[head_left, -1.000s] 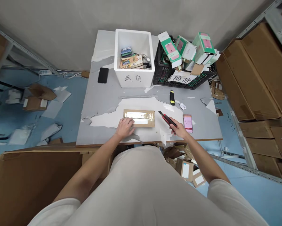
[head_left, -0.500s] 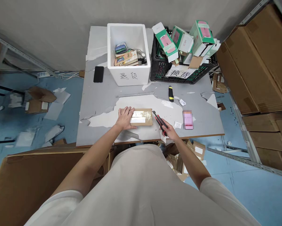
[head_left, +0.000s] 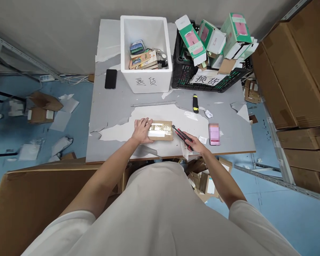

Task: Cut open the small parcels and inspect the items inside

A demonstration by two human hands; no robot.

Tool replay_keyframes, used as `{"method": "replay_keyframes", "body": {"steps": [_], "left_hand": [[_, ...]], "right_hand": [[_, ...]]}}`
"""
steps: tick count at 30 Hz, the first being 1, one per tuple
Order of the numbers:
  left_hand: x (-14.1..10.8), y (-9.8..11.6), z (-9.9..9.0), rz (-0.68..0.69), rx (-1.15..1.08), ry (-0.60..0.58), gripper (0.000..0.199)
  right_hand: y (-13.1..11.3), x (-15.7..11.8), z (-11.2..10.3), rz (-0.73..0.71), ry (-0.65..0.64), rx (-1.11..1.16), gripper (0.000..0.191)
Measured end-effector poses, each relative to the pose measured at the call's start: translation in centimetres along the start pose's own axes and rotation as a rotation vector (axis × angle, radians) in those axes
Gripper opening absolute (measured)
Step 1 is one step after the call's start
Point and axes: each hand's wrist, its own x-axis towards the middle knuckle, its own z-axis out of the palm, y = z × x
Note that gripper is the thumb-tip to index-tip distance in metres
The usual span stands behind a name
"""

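Note:
A small brown cardboard box (head_left: 160,131) with shiny tape and a white label lies flat on the grey desk (head_left: 109,106). My left hand (head_left: 142,131) grips its left end, fingers over the top edge and thumb at the lower side. In my right hand (head_left: 194,143) is a black and red utility knife (head_left: 181,133), its tip at the box's upper right corner. Right of that hand lie a small printed paper (head_left: 202,139) and a pink item (head_left: 214,134), partly blurred out.
Behind stand a white foam bin (head_left: 146,81) holding booklets and a black crate (head_left: 179,73) piled with green boxes. A black phone (head_left: 111,79) and a black-yellow tool (head_left: 195,104) lie on the desk. Large cartons (head_left: 295,71) line the right side.
The knife in my right hand has tilted flatter, and that hand has shifted slightly right and up. My left hand stays on the box. The whole view has shifted a little.

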Motion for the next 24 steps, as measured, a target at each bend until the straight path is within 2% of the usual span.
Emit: {"method": "replay_keyframes", "body": {"steps": [5, 12, 16, 20, 24], "left_hand": [[0.2, -0.2, 0.1, -0.003, 0.003, -0.014, 0.115], [0.2, 0.0, -0.3, -0.007, 0.004, -0.046, 0.116], [0.0, -0.3, -0.2, 0.015, -0.007, -0.035, 0.116], [0.0, -0.7, 0.1, 0.041, -0.024, -0.018, 0.116], [-0.1, -0.7, 0.1, 0.036, -0.067, -0.037, 0.121]], "right_hand": [[0.0, -1.6, -0.3, 0.067, -0.063, -0.046, 0.077], [0.6, -3.8, 1.0, 0.101, -0.162, -0.005, 0.071], [1.2, -4.4, 0.9, 0.102, -0.094, 0.017, 0.069], [1.9, -4.3, 0.4, 0.072, 0.073, 0.081, 0.074], [2.2, -2.7, 0.9, 0.008, 0.24, 0.137, 0.077]]}}
